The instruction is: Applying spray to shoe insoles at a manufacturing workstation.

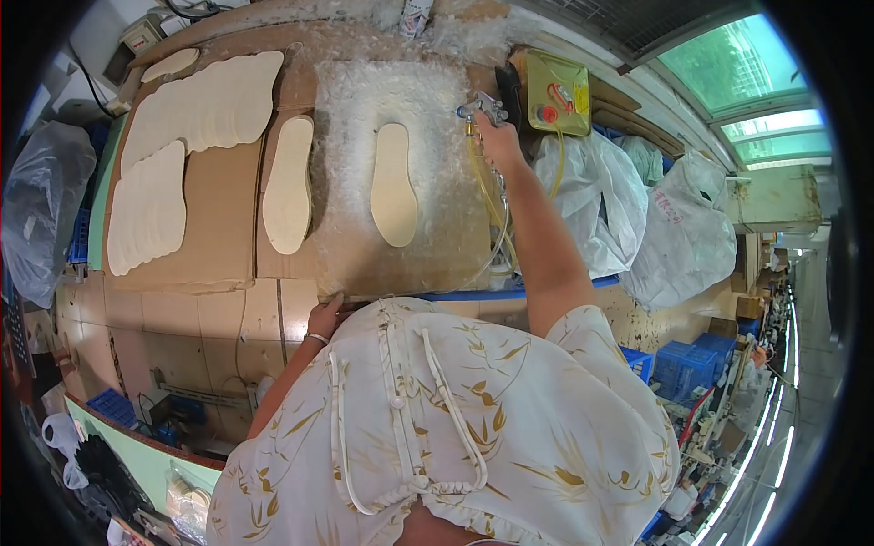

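My right hand is wrapped round a metal spray gun with a blue fitting, at the right of the work surface. Yellowish tubing hangs below the gun. To its left, one cream insole lies on a sheet coated with whitish residue. A second insole rests on bare cardboard further left. At the near cardboard edge is my left hand, touching the rim; most of its fingers are hidden by the hand and the clothing.
Overlapping rows of insoles cover the left cardboard. A yellow-green can with a red cap stands right of the gun, a tube running from it. White plastic bags hang beyond. A spray can stands at the far edge.
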The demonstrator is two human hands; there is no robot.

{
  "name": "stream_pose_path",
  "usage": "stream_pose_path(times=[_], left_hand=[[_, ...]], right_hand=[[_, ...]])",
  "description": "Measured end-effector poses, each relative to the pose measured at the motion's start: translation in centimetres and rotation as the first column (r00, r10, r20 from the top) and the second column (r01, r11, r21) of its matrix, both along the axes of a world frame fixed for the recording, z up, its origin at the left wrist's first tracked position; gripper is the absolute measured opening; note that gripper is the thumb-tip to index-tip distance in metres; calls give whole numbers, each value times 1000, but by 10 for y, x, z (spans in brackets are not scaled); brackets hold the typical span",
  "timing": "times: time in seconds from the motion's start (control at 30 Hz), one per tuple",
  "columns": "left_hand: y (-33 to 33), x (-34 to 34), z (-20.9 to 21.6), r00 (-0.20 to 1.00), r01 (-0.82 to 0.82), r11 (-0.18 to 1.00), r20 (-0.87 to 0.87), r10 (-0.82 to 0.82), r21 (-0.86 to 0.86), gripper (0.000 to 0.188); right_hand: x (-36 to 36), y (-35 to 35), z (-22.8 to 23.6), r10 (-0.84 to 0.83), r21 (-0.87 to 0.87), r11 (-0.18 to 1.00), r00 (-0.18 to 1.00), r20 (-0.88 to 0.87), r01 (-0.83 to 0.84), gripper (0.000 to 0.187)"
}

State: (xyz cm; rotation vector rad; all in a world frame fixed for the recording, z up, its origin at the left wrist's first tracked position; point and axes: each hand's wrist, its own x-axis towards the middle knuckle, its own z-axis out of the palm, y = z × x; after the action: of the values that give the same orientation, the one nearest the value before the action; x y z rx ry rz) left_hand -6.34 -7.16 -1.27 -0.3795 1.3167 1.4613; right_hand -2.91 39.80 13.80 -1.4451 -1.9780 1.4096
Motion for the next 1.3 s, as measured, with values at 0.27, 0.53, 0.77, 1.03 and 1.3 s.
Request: stream_pose_path(times=[0.27, 0.53, 0.77, 1.03, 1.3], left_hand=[[-4, -2, -10, 999, 30, 999, 13, -29, -38, 42], [-5, -2, -12, 999, 36, 999, 11, -36, 2, 42], [-3, -4, -10, 998, 50, 998, 32, -49, -49, 43], [-3, -2, -10, 998, 57, 998, 35, -57, -18, 45], [-2, -1, -8, 998, 37, 999, 48, -37, 6, 45]], right_hand=[[-2, 1, -1, -14, -27, 1000, 1000, 14, 15, 38], [-1, 2, -3, -13, -24, 1000, 1000, 10, 13, 37], [-4, 2, -5, 3, 13, 1000, 1000, 5, -3, 39], [-1, -3, -1, -6, -25, 1000, 1000, 3, 6, 40], [4, 0, -4, -2, -20, 1000, 1000, 14, 3, 42]])
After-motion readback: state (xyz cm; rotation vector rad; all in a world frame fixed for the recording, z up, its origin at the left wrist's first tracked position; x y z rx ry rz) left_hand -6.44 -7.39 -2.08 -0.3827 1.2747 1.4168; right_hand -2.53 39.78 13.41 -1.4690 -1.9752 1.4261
